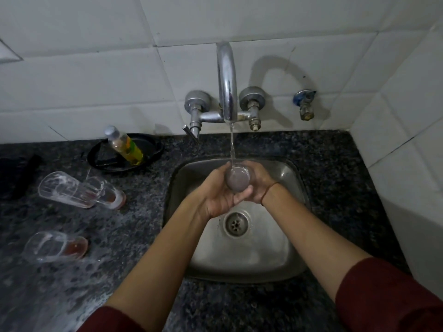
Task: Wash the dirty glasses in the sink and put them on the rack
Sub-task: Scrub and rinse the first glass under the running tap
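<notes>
— Water [232, 144] runs down from the tap [226, 82]. Where does it land?

— Right on the glass [237, 179]. Both hands hold that glass over the sink [290, 168], just above the drain [236, 224].

— How does the left hand [217, 195] hold it?

— It comes in from the left, palm up, and cups the glass from below. The thumb presses on the near side. The fingers wrap round under it.

— And the right hand [260, 182]?

— It comes from the right side. Its fingers curl round the far side of the glass, so it grips too. A thin string [269, 191] sits on that wrist. Both arms reach forward, with dark red sleeves [383, 295] pushed back.

— Are there more glasses?

— Yes, three lie on their sides on the wet counter [335, 164], left of the sink. Two [81, 191] touch each other, and one [56, 246] lies nearer, apart from them. They have foam on them and a bit of red at the bottom.

— Anything else?

— A soap bottle [124, 146] leans in a black dish [153, 149] by the wall.
</notes>
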